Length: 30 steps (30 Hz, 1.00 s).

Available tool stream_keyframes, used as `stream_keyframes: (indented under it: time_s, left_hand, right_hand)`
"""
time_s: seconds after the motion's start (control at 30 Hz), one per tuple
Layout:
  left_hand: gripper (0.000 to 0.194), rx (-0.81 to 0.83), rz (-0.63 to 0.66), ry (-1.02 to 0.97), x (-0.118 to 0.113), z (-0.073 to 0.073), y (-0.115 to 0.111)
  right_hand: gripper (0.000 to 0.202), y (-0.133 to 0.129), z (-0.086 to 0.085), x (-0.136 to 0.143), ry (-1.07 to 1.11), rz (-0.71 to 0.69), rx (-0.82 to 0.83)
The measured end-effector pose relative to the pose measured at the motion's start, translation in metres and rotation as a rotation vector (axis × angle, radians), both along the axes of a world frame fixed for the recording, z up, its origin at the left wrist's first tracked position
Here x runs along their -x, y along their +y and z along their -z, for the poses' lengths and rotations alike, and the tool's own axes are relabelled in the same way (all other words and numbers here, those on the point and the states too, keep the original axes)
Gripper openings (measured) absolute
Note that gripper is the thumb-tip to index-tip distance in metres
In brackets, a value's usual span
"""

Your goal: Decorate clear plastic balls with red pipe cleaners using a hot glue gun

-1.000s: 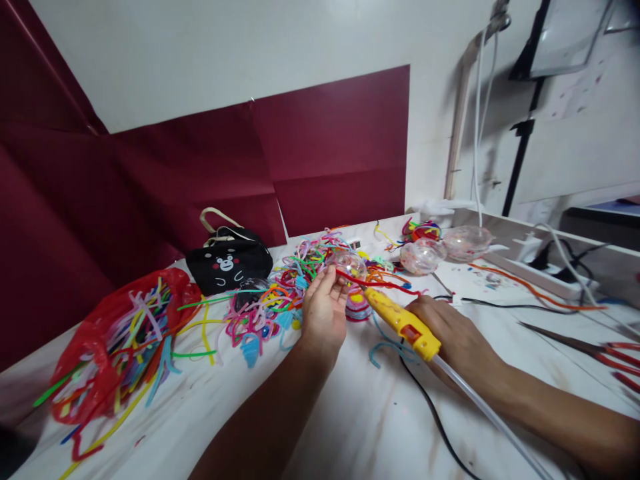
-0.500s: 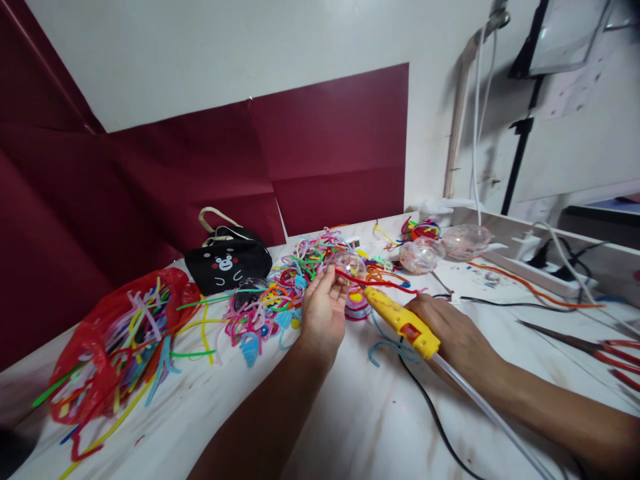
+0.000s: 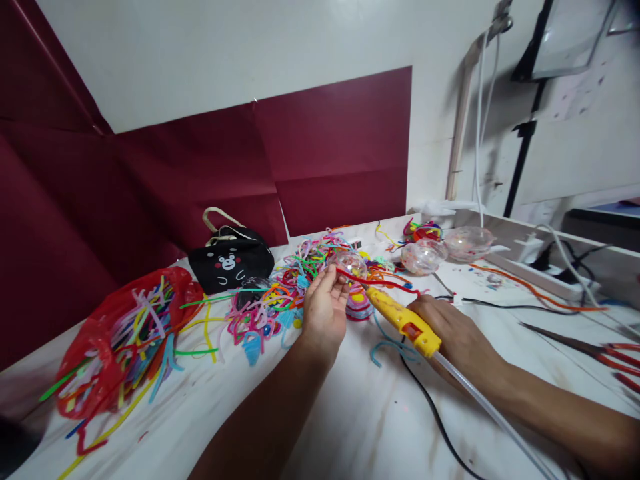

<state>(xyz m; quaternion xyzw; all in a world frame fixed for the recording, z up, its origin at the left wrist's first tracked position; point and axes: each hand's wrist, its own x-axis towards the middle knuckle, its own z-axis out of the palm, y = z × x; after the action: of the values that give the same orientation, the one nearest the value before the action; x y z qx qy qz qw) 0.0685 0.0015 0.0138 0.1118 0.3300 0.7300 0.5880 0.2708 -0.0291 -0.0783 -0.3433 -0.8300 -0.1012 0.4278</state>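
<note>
My left hand [image 3: 325, 308] is closed, pinching one end of a red pipe cleaner [image 3: 385, 285] between thumb and fingers. Just behind those fingertips is a clear plastic ball [image 3: 351, 264]; whether the hand touches it I cannot tell. My right hand [image 3: 447, 327] is wrapped round a yellow hot glue gun [image 3: 403, 320], its nozzle pointing left under the pipe cleaner near my left fingers. A long clear glue stick [image 3: 480, 400] sticks out of the gun's rear. The pipe cleaner's other end reaches my right hand. A pink and yellow coiled piece [image 3: 359, 303] lies beyond the nozzle.
A heap of coloured pipe cleaners [image 3: 273, 300] and a red bag [image 3: 90, 353] of more lie left, near a black pouch [image 3: 231, 260]. At right are clear plastic balls [image 3: 424, 257], a power strip [image 3: 555, 277], red-handled pliers [image 3: 600, 350] and a black cable [image 3: 433, 413].
The whole view has shifted slightly. Both hands keep their hold, with the glue gun and the red pipe cleaner in almost the same position.
</note>
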Motion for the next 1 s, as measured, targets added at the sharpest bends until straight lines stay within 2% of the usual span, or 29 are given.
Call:
stream_keyframes:
  time_s: [0.3,0.63,1.0]
  left_hand:
    - [0.017,-0.005,0.007,0.018,0.001,0.005,0.001]
    - [0.018,-0.045,0.042,0.043,0.0,0.018,0.004]
    - [0.018,-0.026,0.058,0.035,-0.006,0.02,-0.001]
  right_hand:
    - [0.021,0.0,-0.001,0.001,-0.003,0.001,-0.004]
    - [0.017,0.001,-0.002,0.004,0.022,-0.021,0.001]
    - [0.018,0.0,-0.004,0.006,0.016,-0.012,0.007]
